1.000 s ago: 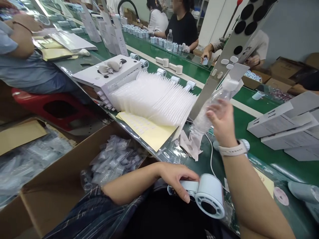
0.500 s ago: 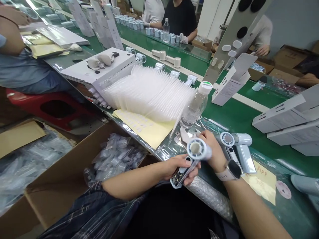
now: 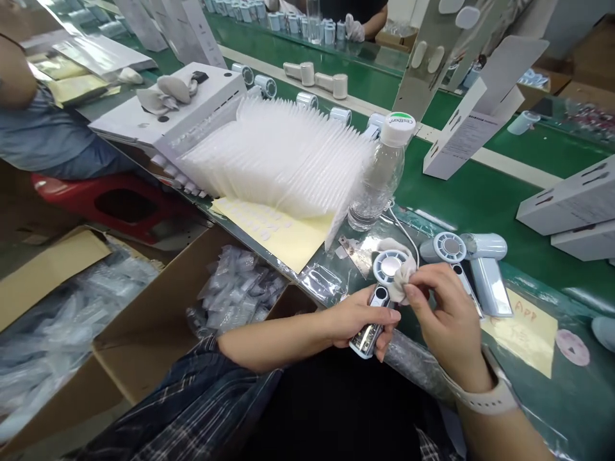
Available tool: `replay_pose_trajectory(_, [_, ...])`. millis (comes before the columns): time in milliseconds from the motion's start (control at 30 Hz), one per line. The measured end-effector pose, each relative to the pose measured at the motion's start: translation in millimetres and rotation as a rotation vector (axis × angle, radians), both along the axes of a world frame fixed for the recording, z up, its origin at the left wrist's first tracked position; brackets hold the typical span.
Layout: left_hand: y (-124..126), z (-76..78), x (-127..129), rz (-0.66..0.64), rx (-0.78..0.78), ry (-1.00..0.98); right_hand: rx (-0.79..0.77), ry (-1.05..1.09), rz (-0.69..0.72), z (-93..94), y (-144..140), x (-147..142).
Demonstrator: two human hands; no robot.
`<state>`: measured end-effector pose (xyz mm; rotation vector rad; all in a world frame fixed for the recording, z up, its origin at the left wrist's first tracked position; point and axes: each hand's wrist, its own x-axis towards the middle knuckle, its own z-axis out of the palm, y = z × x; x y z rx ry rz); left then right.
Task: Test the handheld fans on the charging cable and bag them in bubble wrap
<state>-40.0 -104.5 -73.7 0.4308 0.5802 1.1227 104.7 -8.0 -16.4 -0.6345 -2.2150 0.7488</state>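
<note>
My left hand (image 3: 361, 317) is closed around the handle of a light-blue handheld fan (image 3: 369, 333), whose round head tilts up and away from me. Through the handle's front, dark inner parts show. Between the thumb and fingers of my right hand (image 3: 444, 314) is a whitish cloth (image 3: 402, 282), pressed against the right side of the fan's head. Two more handheld fans (image 3: 490, 275) lie together on the table just beyond my right hand. A clear water bottle (image 3: 377, 179) stands behind the held fan.
White foam sleeves (image 3: 283, 153) stand in a dense row at the left of the bottle, beside a yellow sheet (image 3: 269, 234). A cardboard box (image 3: 144, 333) with plastic-wrapped pieces sits below the table edge. White cartons (image 3: 466, 128) stand on the green belt. A co-worker's gloved hand (image 3: 354, 29) is across it.
My right hand has picked up the whitish cloth from the table and brought it to the fan's head. My view has tilted down, and the fan has turned slightly in my left hand.
</note>
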Motion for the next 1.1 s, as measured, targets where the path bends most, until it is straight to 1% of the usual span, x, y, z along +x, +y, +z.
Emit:
replay_pose_trajectory(33, [-0.3, 1.2, 0.5, -0.005, 0.004, 0.043, -0.012, 0.004, -0.006, -3.4, -1.2, -3.5])
replay_pose_trajectory(100, [-1.4, 4.2, 1.9, 0.026, 0.004, 0.132, -0.057, 0.014, -0.057, -10.1, -1.4, -7.6])
replay_pose_trajectory(200, [-3.2, 8.7, 4.4, 0.059, 0.011, 0.226, -0.117, 0.059, -0.131, -18.1, -2.9, -7.5])
replay_pose_trajectory(267, [-3.9, 10.4, 5.5, 0.061, 0.007, 0.239, -0.106, 0.103, -0.115, -21.6, -6.0, -6.5])
replay_pose_trajectory(367, [-4.0, 10.5, 5.6, 0.074, -0.009, 0.234, -0.056, 0.143, -0.045, -24.7, -10.0, -7.6])
replay_pose_trajectory(500, [-3.9, 9.8, 5.2, 0.086, 0.008, 0.245, -0.115, 0.278, -0.108, -28.8, -11.3, -10.4])
replay_pose_trajectory(567, [-4.3, 10.7, 5.5, 0.085, 0.018, 0.253, -0.109, 0.294, -0.072, -31.4, -11.6, -10.1])
replay_pose_trajectory(633, [-4.9, 12.2, 6.0, 0.087, 0.015, 0.261, -0.069, 0.289, -0.024, -33.8, -10.9, -9.9])
replay_pose_trajectory(667, [-5.4, 13.0, 6.3, 0.089, 0.010, 0.266, -0.068, 0.303, -0.025, -34.6, -9.9, -10.2])
replay_pose_trajectory(833, [-8.7, 12.1, 6.9, 0.059, 0.032, 0.340, -0.183, 0.477, -0.198, -35.7, -0.2, -8.9])
replay_pose_trajectory(900, [-9.1, 9.5, 6.4, 0.033, 0.055, 0.344, -0.136, 0.476, -0.161, -36.3, 0.9, -4.8])
replay_pose_trajectory(1000, [-7.9, 6.7, 5.0, 0.034, 0.064, 0.301, 0.030, 0.437, -0.026, -37.8, -1.4, -0.9])
replay_pose_trajectory(1033, [-7.3, 6.6, 4.5, 0.037, 0.063, 0.292, 0.087, 0.430, -0.003, -38.0, -2.2, -1.4])
replay_pose_trajectory(1067, [-6.8, 7.0, 4.2, 0.039, 0.060, 0.287, 0.127, 0.422, 0.000, -37.9, -2.6, -2.8])
replay_pose_trajectory(1100, [-6.4, 7.8, 3.8, 0.038, 0.061, 0.284, 0.141, 0.412, -0.027, -37.4, -2.2, -4.9])
